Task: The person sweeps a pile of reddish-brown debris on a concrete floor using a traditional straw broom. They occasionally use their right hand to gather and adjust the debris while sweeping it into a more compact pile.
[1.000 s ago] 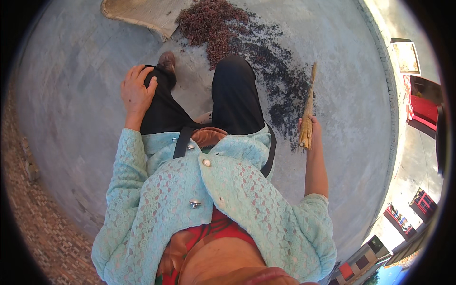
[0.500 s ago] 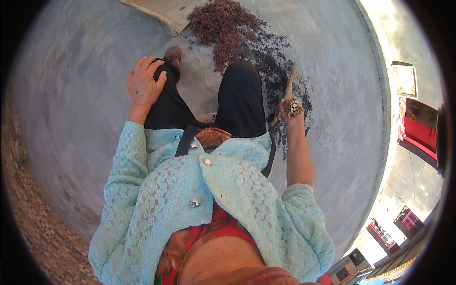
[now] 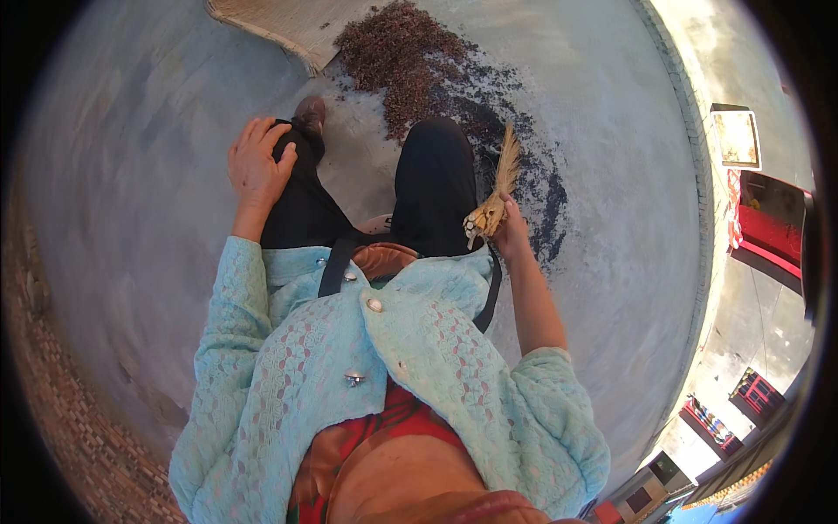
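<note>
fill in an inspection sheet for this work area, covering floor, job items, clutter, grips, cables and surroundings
surface: grey floor, with black grains scattered on it
job's things: straw brush, bristles pointing away from the body; reddish-brown pile beyond the knees; whether the brush touches the floor cannot be told
clutter: tan woven mat beside the pile
grips: right grip closed around the brush; left grip resting on the left trouser leg
cables: nothing seen near the grips
surroundings: brick-patterned strip at lower left; pale-faced panel at right
</note>
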Motion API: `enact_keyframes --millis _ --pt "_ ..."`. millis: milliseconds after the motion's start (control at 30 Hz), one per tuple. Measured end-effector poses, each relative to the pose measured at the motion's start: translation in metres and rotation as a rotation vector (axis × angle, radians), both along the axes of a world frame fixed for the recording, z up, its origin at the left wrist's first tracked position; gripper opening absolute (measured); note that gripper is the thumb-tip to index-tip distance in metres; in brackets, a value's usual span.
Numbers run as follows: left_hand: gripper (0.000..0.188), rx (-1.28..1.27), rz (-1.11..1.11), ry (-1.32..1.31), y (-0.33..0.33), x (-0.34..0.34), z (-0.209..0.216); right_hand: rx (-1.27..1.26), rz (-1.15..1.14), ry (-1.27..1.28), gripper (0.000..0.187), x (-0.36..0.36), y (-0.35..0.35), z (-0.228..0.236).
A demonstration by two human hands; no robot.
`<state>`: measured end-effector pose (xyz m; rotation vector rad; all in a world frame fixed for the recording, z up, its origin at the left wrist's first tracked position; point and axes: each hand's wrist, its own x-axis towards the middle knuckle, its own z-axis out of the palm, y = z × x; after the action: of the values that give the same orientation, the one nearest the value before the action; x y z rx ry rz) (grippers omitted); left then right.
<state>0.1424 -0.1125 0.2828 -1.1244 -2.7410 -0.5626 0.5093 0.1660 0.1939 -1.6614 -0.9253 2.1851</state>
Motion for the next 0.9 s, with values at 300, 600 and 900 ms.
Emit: enact_keyframes --millis 300,600,900 --pt "0.030 0.040 0.013 -0.004 0.000 0.004 0.003 0.961 0.838 -0.430 0.073 0.010 0.021 0.018" --pt "0.029 0.034 0.043 -0.007 -0.005 0.005 0.003 1.302 1.080 -0.171 0.061 0.001 0.023 0.017" --pt "0.029 0.051 0.026 -0.017 -0.003 0.002 -0.002 1.063 0.755 -0.077 0.043 0.038 0.062 0.051"
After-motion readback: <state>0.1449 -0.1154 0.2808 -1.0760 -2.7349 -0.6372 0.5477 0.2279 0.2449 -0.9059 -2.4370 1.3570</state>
